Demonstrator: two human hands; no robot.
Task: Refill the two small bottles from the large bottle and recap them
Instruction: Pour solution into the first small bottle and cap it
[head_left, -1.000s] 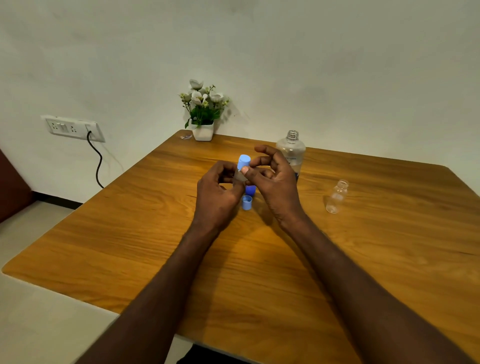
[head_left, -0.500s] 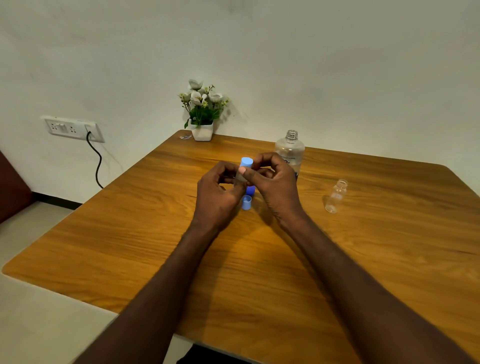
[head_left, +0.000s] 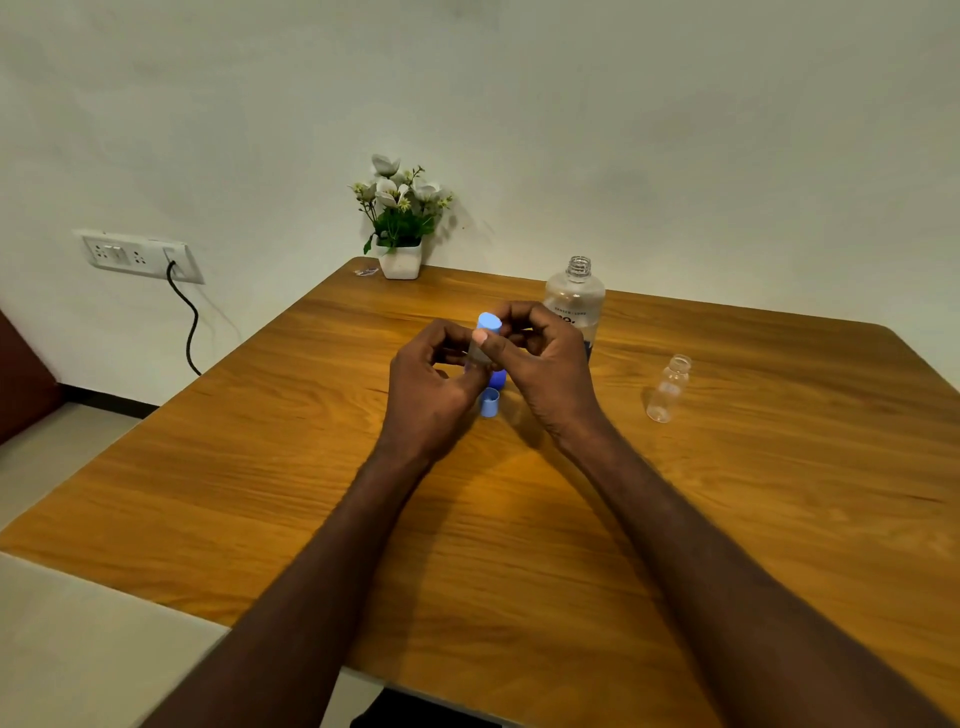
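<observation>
At the centre of the frame both hands met around one small bottle (head_left: 478, 349), held above the table (head_left: 260, 441). The left hand (head_left: 434, 387) had its fingers curled around the bottle's body, most likely to keep it from turning. The right hand (head_left: 543, 358) pinched at the blue cap (head_left: 489, 322) on top, thumb across the front and fingers curled behind; that grip suited twisting the cap down, though whether it was fully tight could not be told.

Just below the hands, a loose light-blue cap (head_left: 489, 402) stood on the wood with a darker blue cap (head_left: 497, 378) touching it behind, probably parked close for quick reach. The large bottle (head_left: 575, 301) stood uncapped just behind the right hand, upper centre of the frame. The second small bottle (head_left: 668, 387) stood open and apparently empty, well apart at centre right, so its refill seemed not yet done.

A flower pot (head_left: 400, 260) sat at the table's far edge.
</observation>
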